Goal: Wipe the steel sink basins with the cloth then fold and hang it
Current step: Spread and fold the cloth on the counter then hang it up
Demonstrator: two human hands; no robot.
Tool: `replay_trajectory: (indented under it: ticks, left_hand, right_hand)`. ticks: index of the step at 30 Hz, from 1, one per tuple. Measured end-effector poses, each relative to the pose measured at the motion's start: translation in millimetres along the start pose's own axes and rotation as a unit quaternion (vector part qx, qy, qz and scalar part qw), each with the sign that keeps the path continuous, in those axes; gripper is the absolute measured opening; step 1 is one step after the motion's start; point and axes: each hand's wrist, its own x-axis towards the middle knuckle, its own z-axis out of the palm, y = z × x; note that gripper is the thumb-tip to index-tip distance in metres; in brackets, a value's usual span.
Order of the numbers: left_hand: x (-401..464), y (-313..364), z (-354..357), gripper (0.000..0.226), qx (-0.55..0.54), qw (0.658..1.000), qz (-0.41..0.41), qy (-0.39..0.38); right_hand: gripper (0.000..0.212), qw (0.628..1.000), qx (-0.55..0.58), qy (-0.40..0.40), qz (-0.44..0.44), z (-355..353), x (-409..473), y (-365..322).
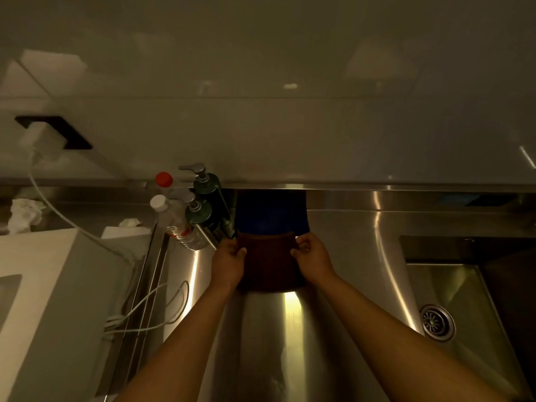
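Note:
A dark brown folded cloth [268, 262] hangs flat between my two hands over the steel surface. My left hand [227, 264] pinches its upper left edge, and my right hand [311, 261] pinches its upper right edge. Just behind it a blue cloth [271, 211] hangs from the back ledge. A steel sink basin [452, 282] with a round drain [437, 322] lies to the right. The steel counter [293, 329] runs under my forearms.
Two green pump bottles [207, 185] and clear bottles with red [164, 179] and white [158, 202] caps stand left of the cloths. A white appliance [55, 300] with white cables [150, 303] fills the left. Crumpled paper [24, 213] lies at the far left.

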Motion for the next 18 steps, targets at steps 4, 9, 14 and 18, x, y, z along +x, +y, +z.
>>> replay_trajectory:
  ticks: [4, 9, 14, 18]
  left_hand:
    - [4, -9, 6, 0.015, -0.016, 1.0, -0.006, 0.007]
    - [4, -12, 10, 0.02, -0.035, 0.999, 0.005, 0.024]
    - [0, -14, 11, 0.025, -0.012, 0.998, 0.034, 0.057]
    - [-10, -16, 9, 0.037, 0.026, 0.996, 0.076, 0.048]
  right_hand:
    - [0.02, 1.0, 0.004, 0.014, 0.01, 3, 5, 11]
    - [0.024, 1.0, -0.001, 0.026, 0.004, 8, 10, 13]
    - [0.027, 0.998, -0.024, 0.041, -0.035, 4, 11, 11]
    - [0.036, 0.989, -0.091, 0.041, -0.105, 3, 9, 13]
